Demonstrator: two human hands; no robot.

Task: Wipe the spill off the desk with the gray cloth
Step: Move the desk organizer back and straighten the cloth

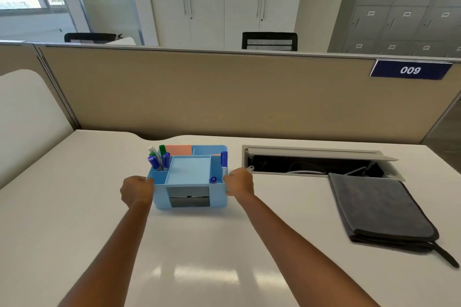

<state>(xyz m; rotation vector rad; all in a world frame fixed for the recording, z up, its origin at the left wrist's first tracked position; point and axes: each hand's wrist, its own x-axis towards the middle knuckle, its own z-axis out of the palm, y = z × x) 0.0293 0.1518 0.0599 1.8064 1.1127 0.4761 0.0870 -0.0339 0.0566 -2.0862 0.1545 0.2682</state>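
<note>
- Left hand [136, 190] and right hand [239, 184] each kept a closed grip on opposite sides of the light-blue plastic desk organizer [190, 182].
- The folded gray microfiber cloth [379, 209] lay untouched on the white bench [74, 207], well right of the hands.

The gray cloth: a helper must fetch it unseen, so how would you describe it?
On the white desk, look right of the blue organizer, just in front of the open cable hatch. The gray cloth lies folded flat there, the only dark, soft thing.
</note>
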